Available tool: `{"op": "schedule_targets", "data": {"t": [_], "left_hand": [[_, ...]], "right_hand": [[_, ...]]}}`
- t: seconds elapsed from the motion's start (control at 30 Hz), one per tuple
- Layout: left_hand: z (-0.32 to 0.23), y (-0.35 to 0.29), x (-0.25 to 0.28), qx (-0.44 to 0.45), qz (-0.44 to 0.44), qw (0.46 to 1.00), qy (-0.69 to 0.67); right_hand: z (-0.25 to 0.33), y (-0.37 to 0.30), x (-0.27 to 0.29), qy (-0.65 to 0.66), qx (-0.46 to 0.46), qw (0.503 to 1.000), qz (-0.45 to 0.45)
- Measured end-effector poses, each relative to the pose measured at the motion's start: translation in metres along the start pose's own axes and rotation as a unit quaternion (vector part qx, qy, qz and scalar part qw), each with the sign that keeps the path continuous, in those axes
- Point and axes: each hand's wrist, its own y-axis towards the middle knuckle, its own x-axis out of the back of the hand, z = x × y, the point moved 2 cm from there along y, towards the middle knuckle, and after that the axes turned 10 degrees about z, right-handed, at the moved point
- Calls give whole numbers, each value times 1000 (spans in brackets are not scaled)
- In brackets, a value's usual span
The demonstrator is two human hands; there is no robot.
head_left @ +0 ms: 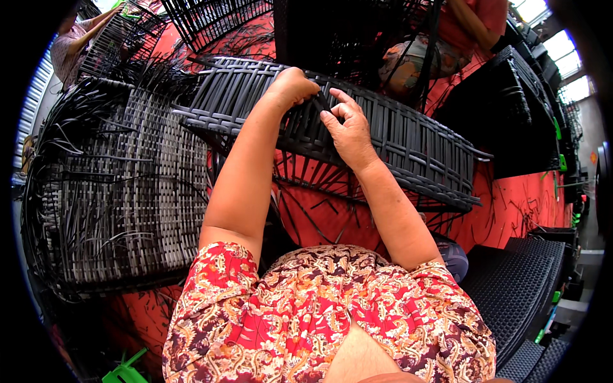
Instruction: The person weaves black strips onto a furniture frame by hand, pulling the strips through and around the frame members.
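Note:
Across the middle lies a long woven panel [408, 143] of dark grey plastic strips, with thick braided edges and a frame of rods beneath it. My left hand [294, 87] is closed at the panel's upper edge, pinching a short black plastic strip [323, 102]. The fingertips of that hand are partly hidden behind its back. My right hand [349, 131] is just right of it over the weave, its fingers bent and apart. Its thumb tip comes up against the strip, and the forefinger points toward the left hand.
At left stands a grey-and-white woven piece [147, 191] with loose strip ends. A black block-like woven piece [498, 115] is at right; dark woven panels [504, 287] lie stacked below it. Strip scraps litter the red floor [319, 214]. Another person [466, 32] sits beyond; one more [70, 48] works far left.

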Motion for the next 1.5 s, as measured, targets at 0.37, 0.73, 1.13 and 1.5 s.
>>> {"op": "schedule_targets", "data": {"t": [0.37, 0.73, 1.13, 1.5], "left_hand": [[12, -25, 7, 30, 198, 970, -135], [38, -40, -2, 11, 260, 892, -370], [25, -48, -6, 2, 248, 931, -268], [12, -48, 0, -42, 282, 957, 52]], "right_hand": [[-3, -1, 0, 39, -11, 999, 0], [-29, 5, -1, -5, -61, 995, 76], [-6, -1, -3, -182, -106, 967, 143], [-6, 1, -4, -176, -90, 972, 128]]}}
